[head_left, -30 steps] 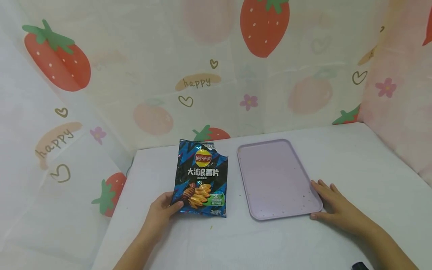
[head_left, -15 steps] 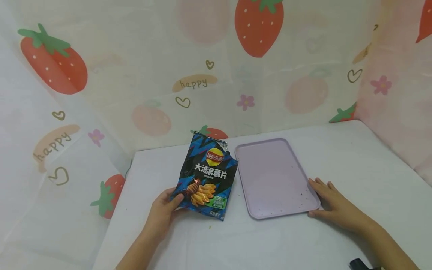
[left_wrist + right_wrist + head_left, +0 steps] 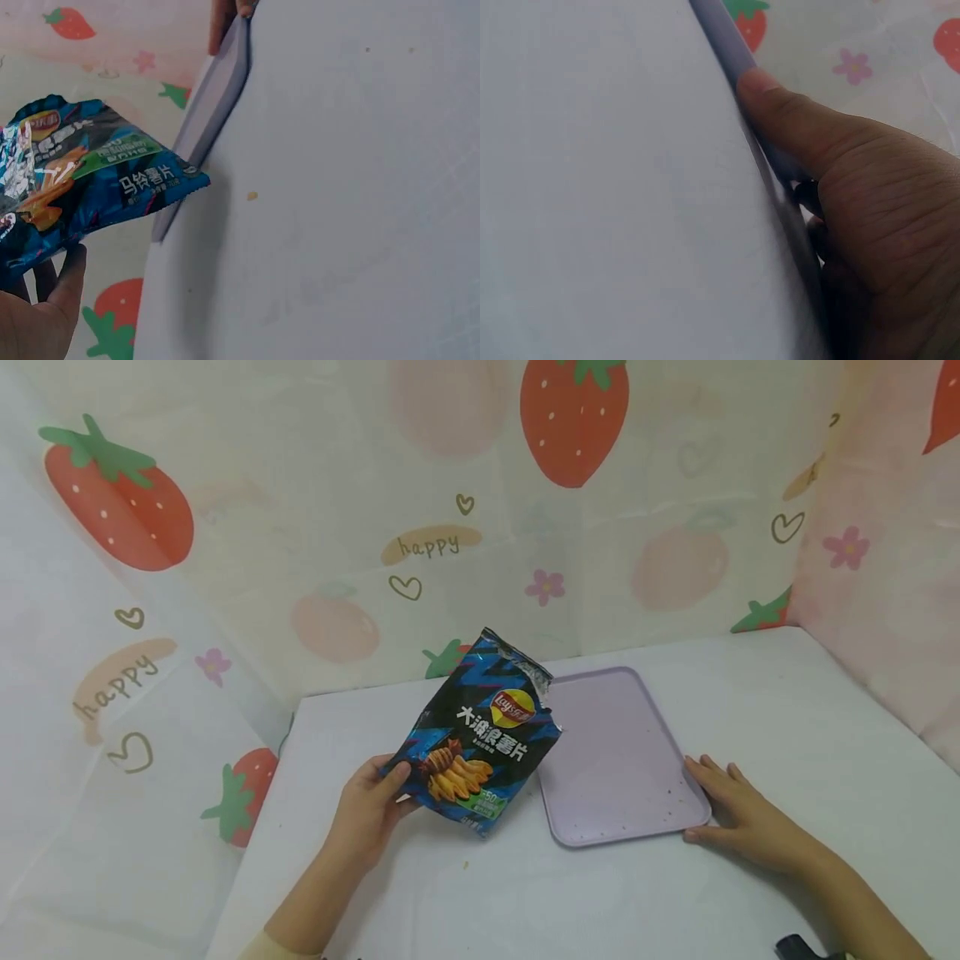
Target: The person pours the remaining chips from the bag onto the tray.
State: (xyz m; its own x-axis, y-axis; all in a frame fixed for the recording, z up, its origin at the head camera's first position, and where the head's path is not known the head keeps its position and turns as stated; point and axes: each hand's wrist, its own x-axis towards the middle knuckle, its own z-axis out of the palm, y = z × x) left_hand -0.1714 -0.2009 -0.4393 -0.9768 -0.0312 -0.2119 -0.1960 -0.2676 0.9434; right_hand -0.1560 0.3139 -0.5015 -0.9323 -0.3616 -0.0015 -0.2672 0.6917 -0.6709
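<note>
1. Backdrop: a pale fabric backdrop (image 3: 480,556) printed with red strawberries, on my head feed.
2. Surface: a white cloth-covered table (image 3: 420,910).
3. Tray: a flat lilac rectangular tray with rounded corners (image 3: 607,768) lies on the table, long axis running away from the person.
4. Bag: a glossy blue-and-black chip bag (image 3: 480,739), torn at its top right corner, is held up left of the tray. Long axis tilts up and rightward; the torn end overlaps the tray's left rim in my view. How high it hangs over that rim, I cannot tell.
5. Left hand (image 3: 371,806): pinches the bag's lower left edge, thumb in front, fingers behind. I log it as the nearer hand; the torn end points away from it.
6. Right hand (image 3: 750,822): fingers extended, touching the tray's near right corner, well apart from the bag.
7. Black object (image 3: 797,947): at the lower frame edge, mostly cut off; I cannot identify it.
8. Debris: small dark crumbs (image 3: 670,813) on the tray; one yellowish crumb (image 3: 465,865) on the table.
</note>
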